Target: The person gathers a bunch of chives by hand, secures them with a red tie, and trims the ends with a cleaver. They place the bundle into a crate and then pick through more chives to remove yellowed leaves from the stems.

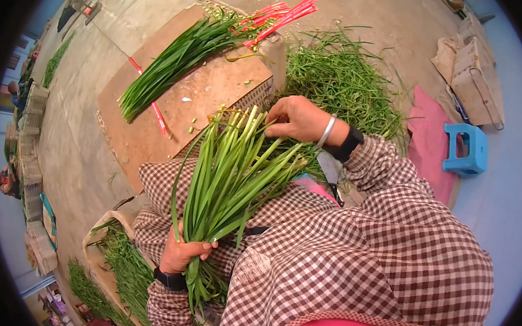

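Observation:
My left hand (pixel 183 249) is closed around the leafy part of a bunch of garlic chives (pixel 224 174). The pale cut ends fan out away from me, and some leaves hang below my grip. At those ends is my right hand (pixel 300 119), thumb and fingers bent close together against the outer stalks; whether a stalk is pinched between them I cannot tell. Beyond the bunch stands a board-topped work surface (pixel 220 89). On it rests a neat bundle of chives (pixel 177 63), with a red printed tie strip (pixel 158 117) running underneath.
More red strips (pixel 292 17) lie at the surface's far corner. Loose trimmings (pixel 338 73) are heaped on the floor to the right. A knife (pixel 332 172) lies below my right wrist. Chives fill a crate (pixel 122 262) at lower left. A blue stool (pixel 466 148) stands far right.

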